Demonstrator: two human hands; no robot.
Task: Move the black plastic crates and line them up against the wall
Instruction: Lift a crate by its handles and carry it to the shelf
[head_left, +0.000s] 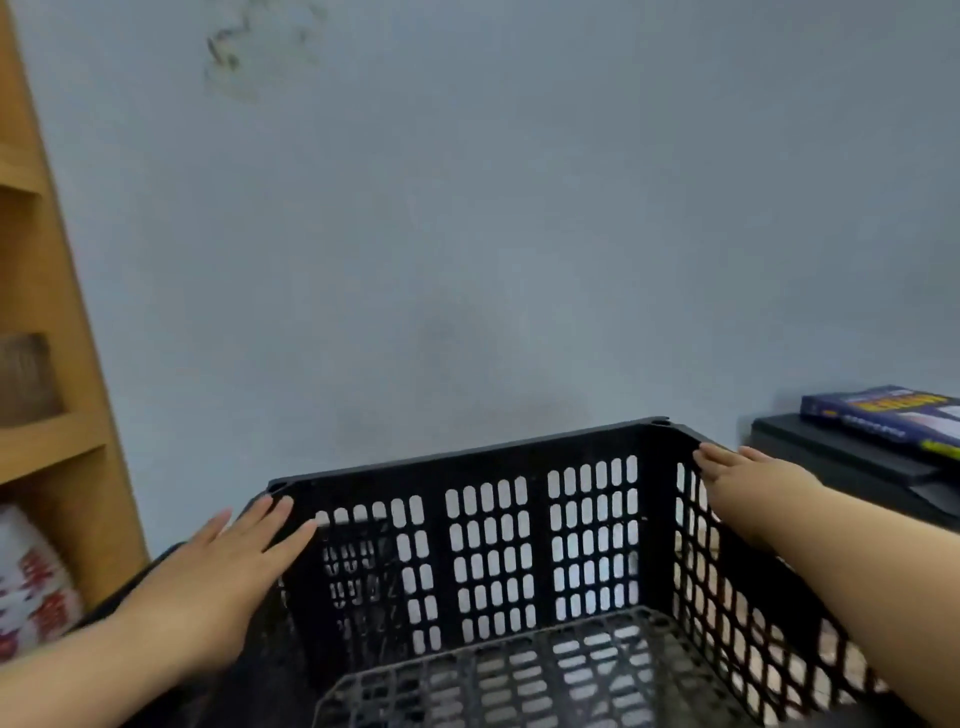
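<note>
A black plastic crate (488, 457) with slotted walls fills the lower middle of the head view, its far side close to the grey wall (467, 234). My left hand (228, 566) lies flat with fingers spread against the crate's left wall, near its far left corner. My right hand (748, 478) rests with straight fingers on the right wall's top rim, near the far right corner. Neither hand is closed around the crate. A second dark crate edge (150, 577) shows under my left forearm.
A wooden shelf unit (57, 364) stands at the left with a white pack printed in red (31, 582) on its low shelf. At the right, a black cabinet (841, 467) carries a blue book (893, 410).
</note>
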